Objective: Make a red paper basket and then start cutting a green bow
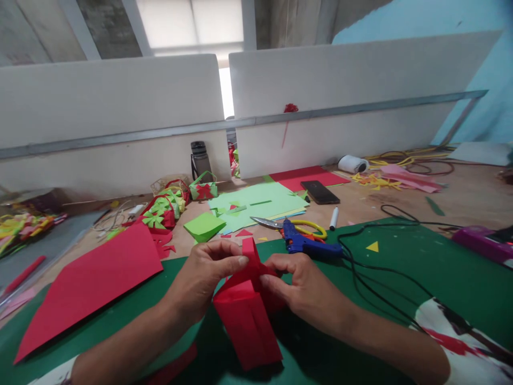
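A folded red paper box (248, 318) stands tilted on the green mat (420, 272) right in front of me. Both hands grip its upper end. My left hand (210, 270) pinches the top flap with thumb and fingers closed. My right hand (298, 283) presses its fingertips on the same folded flap from the right. A red paper strip sticks up between the two hands.
A large red paper sheet (92, 283) lies to the left. A blue glue gun (306, 243) with black cord, scissors (292, 224), a white marker (334, 218), a phone (319, 192), green sheets (256, 203) and finished paper baskets (168, 206) lie beyond. White partition panels close the back.
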Motion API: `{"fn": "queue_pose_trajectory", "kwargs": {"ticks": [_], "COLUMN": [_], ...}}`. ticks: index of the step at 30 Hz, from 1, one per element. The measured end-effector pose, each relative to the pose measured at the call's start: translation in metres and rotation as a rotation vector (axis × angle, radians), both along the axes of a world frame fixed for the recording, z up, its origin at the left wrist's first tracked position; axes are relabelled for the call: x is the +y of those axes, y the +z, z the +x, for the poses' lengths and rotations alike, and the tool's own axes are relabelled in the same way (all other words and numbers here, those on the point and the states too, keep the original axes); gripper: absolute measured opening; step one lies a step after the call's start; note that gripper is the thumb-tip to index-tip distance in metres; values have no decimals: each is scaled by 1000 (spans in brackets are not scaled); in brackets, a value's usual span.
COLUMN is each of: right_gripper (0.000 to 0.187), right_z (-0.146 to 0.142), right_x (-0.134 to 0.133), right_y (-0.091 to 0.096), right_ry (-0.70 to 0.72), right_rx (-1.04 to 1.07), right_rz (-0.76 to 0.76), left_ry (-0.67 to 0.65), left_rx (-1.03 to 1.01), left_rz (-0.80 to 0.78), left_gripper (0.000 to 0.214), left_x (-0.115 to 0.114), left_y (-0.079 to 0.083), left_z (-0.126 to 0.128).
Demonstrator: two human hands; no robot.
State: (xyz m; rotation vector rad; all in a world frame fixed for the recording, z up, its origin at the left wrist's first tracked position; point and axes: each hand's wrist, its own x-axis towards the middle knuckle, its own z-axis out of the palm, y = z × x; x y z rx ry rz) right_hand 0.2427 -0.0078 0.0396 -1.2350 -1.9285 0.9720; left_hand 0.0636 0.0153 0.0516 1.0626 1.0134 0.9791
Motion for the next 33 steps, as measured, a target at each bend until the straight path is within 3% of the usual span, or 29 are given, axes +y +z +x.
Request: {"fn": "queue_pose_trajectory", "kwargs": {"ticks": [21,28,33], "right_gripper": [18,9,16], "right_z": [-2,-12,-18], "right_x": [-1,2,5], "right_y": [1,3,1], "right_ry": [-16,-93,-145], "right_rx": [34,84,52], "right_rz": [5,55,131], "left_ry": [68,67,52], "left_rx": [94,97,82], "left_rz": [49,69,73], "left_gripper": [22,18,17], "left_x": [1,0,0], "left_y": [-3,-2,-2], "left_z": [3,2,4]}}
